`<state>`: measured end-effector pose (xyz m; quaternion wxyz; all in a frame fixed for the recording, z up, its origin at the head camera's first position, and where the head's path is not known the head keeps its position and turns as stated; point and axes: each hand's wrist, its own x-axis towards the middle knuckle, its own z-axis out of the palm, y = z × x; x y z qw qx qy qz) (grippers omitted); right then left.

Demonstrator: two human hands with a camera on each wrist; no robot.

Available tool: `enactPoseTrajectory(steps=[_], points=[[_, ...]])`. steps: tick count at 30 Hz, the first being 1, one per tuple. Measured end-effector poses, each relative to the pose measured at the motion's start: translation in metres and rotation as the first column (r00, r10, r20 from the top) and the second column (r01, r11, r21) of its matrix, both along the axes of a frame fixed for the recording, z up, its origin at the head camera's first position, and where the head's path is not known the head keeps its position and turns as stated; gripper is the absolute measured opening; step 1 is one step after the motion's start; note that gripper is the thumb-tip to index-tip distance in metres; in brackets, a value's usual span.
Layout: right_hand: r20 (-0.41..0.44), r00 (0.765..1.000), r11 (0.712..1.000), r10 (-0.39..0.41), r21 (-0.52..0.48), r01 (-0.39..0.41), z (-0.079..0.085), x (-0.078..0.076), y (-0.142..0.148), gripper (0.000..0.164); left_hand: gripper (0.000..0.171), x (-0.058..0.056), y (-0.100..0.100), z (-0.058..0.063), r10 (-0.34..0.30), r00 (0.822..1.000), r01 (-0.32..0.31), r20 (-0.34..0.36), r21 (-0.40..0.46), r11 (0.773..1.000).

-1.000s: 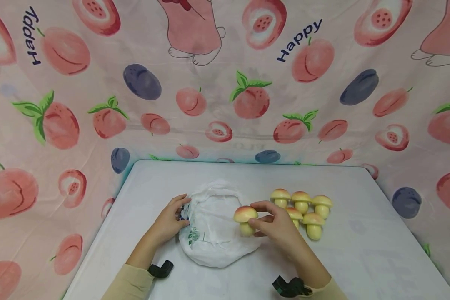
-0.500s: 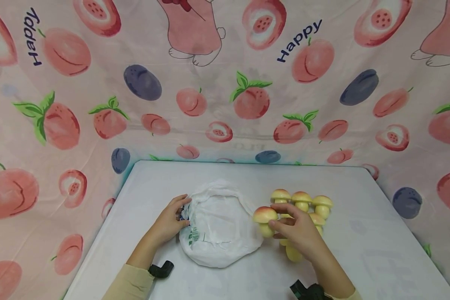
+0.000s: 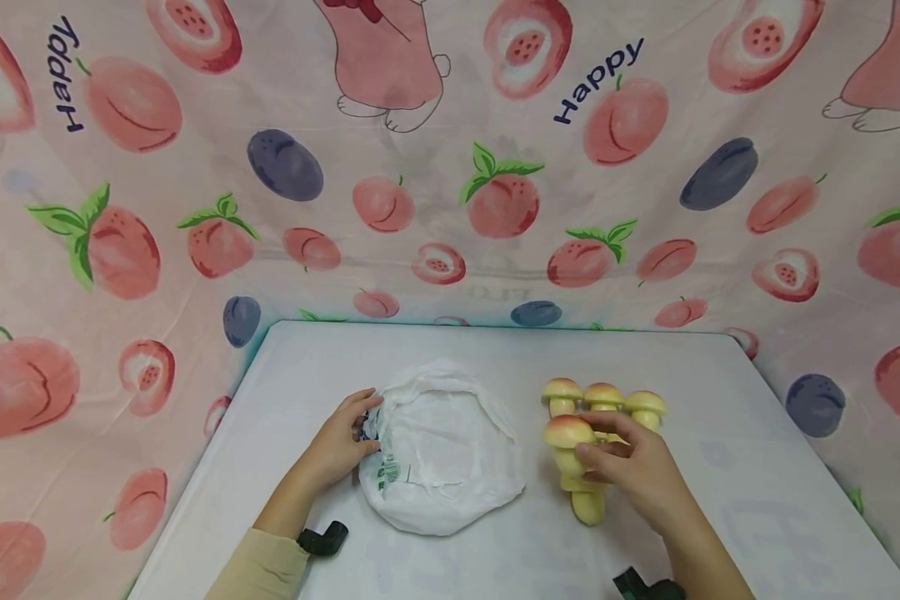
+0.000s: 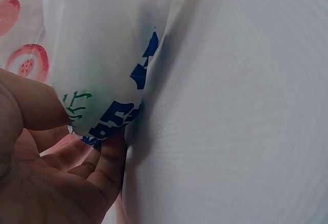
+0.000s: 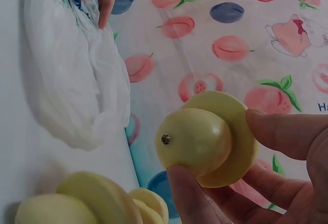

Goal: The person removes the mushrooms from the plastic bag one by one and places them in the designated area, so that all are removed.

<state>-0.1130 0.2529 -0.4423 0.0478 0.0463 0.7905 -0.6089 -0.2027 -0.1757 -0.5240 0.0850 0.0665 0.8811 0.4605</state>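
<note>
A white plastic bag [image 3: 442, 510] with green and blue print stands on the table, its mouth rolled outward into a wide ring. My left hand [image 3: 335, 446] pinches the bag's left rim between thumb and fingers, as the left wrist view confirms. My right hand [image 3: 641, 471] holds a yellow toy mushroom [image 3: 568, 433] with a reddish cap top, thumb and fingertips around its cap. In the right wrist view the held mushroom [image 5: 197, 139] shows its stem end. Several similar mushrooms [image 3: 645, 404] lie right of the bag, some partly hidden behind the hand.
The white table [image 3: 757, 500] runs back to a pink fruit-print cloth [image 3: 435, 167], which hangs behind and at both sides. One loose mushroom [image 3: 588, 507] lies nearest the front of the group. A black strap device [image 3: 322, 538] sits on the left wrist.
My right hand has carried the held mushroom rightward, from the bag's right rim to over the other mushrooms. The left hand and the bag stay in place.
</note>
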Motion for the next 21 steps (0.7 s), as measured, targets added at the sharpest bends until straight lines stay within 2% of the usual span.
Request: enactPoseTrajectory(steps=[11,21], points=[[-0.016,1.000,1.000,-0.003,0.030,0.003,-0.001,0.008,0.024,0.057,0.073,0.000,-0.001,0.000,0.003,1.000,-0.003,0.006,-0.001,1.000],[-0.009,0.999,0.992,-0.045,0.119,0.046,-0.007,0.015,0.040,0.057,0.073,-0.001,0.000,0.000,-0.009,1.000,0.009,0.003,-0.007,1.000]])
